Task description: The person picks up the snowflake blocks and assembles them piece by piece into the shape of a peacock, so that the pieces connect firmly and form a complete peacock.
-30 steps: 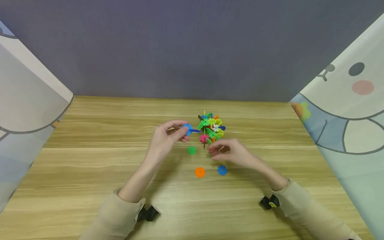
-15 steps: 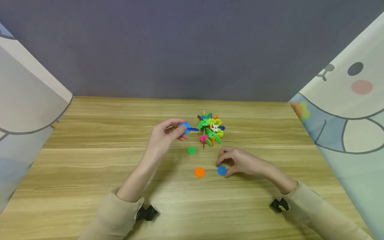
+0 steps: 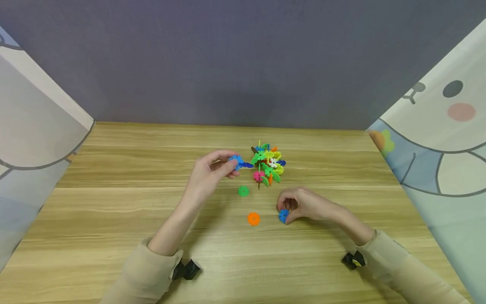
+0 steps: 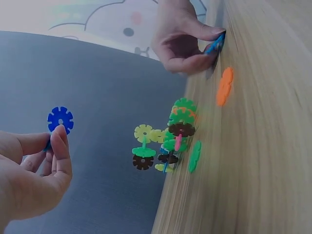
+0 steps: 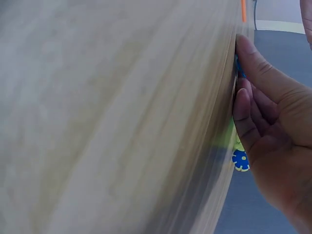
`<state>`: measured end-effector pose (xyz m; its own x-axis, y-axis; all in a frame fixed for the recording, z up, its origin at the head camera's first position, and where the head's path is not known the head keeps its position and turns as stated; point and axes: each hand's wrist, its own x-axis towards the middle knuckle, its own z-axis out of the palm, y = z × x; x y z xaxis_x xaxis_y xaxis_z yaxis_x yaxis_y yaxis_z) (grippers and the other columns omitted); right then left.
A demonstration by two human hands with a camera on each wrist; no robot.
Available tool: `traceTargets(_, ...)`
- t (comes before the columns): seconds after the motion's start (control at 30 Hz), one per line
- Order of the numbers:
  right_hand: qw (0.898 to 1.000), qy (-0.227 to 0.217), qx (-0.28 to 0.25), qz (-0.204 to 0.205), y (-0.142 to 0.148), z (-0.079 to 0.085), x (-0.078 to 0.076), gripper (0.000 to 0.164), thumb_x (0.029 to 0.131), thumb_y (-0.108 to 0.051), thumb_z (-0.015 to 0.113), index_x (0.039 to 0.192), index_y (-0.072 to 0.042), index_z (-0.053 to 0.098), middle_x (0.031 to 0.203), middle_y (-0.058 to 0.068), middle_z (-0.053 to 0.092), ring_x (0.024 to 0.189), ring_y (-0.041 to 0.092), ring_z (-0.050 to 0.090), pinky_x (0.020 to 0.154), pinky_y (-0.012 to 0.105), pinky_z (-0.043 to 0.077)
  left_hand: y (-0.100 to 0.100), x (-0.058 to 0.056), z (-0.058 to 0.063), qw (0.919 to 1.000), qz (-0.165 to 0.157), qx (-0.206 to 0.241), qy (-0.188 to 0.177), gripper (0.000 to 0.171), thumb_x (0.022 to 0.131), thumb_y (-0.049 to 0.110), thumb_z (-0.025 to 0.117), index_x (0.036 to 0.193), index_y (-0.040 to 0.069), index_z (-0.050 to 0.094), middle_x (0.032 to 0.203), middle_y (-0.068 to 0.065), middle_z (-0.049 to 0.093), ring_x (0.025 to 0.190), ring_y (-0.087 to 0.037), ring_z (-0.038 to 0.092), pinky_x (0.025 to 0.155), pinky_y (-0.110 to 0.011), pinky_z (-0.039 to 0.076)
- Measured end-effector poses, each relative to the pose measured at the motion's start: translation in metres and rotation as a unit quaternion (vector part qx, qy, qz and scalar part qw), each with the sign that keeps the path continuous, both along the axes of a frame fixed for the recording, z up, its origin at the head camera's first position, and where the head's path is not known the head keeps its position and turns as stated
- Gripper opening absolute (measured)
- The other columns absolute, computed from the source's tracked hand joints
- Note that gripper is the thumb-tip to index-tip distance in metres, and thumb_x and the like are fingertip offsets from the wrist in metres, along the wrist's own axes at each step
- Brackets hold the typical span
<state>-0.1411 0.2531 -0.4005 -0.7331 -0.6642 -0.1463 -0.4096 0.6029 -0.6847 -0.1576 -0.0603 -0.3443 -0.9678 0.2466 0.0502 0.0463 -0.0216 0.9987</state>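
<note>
My left hand pinches a light-blue notched snowflake disc between thumb and fingers, held up above the table. Slotted into it at an angle is a dark-blue disc, pointing right in the head view. On the right, my right hand pinches another blue disc by its edges, low at the tabletop; in the left wrist view this disc is tilted on edge. Just right of the left hand's discs stands a many-coloured cluster of joined snowflake discs.
A loose green disc lies in front of the cluster, and an orange disc lies nearer, left of my right hand. The wooden table ends at a grey panel behind. Cartoon-printed panels flank both sides.
My right hand has moved from beside the cluster down toward the front and closed on the blue disc, tipping it up. My left hand keeps its two joined discs nearly in place.
</note>
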Motion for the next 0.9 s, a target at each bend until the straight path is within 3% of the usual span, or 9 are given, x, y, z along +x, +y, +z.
traceTargets(0.17, 0.998, -0.032, -0.048, -0.041, -0.002, 0.002, 0.004, 0.016, 0.084, -0.016, 0.084, 0.095, -0.016, 0.073, 0.088, -0.002, 0.074, 0.078, 0.005, 0.063, 0.071, 0.022, 0.058, 0.003, 0.001, -0.001, 0.9996, -0.008, -0.011, 0.026, 0.02, 0.098, 0.008, 0.069, 0.118, 0.005, 0.068, 0.101, -0.009, 0.069, 0.085, -0.013, 0.072, 0.085, -0.03, 0.062)
traceTargets(0.3, 0.99, 0.025, -0.111, -0.085, -0.009, 0.01, 0.005, 0.015, 0.084, -0.009, 0.083, 0.097, -0.01, 0.076, 0.092, 0.004, 0.078, 0.079, 0.004, 0.068, 0.071, 0.023, 0.06, 0.003, 0.002, -0.001, 0.9981, -0.012, -0.02, 0.057, 0.017, 0.099, 0.008, 0.068, 0.115, 0.004, 0.066, 0.1, -0.014, 0.072, 0.088, -0.014, 0.071, 0.087, -0.03, 0.061)
traceTargets(0.47, 0.96, 0.102, -0.207, -0.159, -0.026, 0.03, 0.003, 0.017, 0.084, 0.004, 0.08, 0.1, -0.002, 0.076, 0.09, 0.01, 0.077, 0.076, 0.006, 0.072, 0.067, 0.025, 0.062, 0.0, 0.004, -0.002, 0.9964, -0.006, -0.013, 0.083, 0.014, 0.099, 0.009, 0.067, 0.113, 0.005, 0.068, 0.099, -0.016, 0.072, 0.088, -0.015, 0.07, 0.086, -0.03, 0.061)
traceTargets(0.67, 0.918, 0.161, -0.295, -0.21, -0.05, 0.052, 0.005, 0.02, 0.087, 0.007, 0.076, 0.105, 0.0, 0.075, 0.091, -0.004, 0.076, 0.074, 0.01, 0.072, 0.067, 0.023, 0.061, 0.0, 0.006, 0.0, 0.9952, -0.007, -0.01, 0.097, 0.013, 0.099, 0.008, 0.068, 0.111, 0.003, 0.068, 0.099, -0.018, 0.073, 0.086, -0.012, 0.07, 0.083, -0.025, 0.06)
traceTargets(0.9, 0.888, 0.175, -0.348, -0.245, -0.065, 0.065, 0.01, 0.022, 0.086, 0.004, 0.079, 0.108, 0.003, 0.075, 0.088, -0.003, 0.074, 0.074, 0.011, 0.069, 0.068, 0.02, 0.06, 0.004, 0.008, 0.002, 0.9953, -0.011, 0.002, 0.096, 0.014, 0.099, 0.009, 0.068, 0.112, 0.002, 0.069, 0.099, -0.023, 0.07, 0.085, -0.016, 0.07, 0.082, -0.029, 0.061)
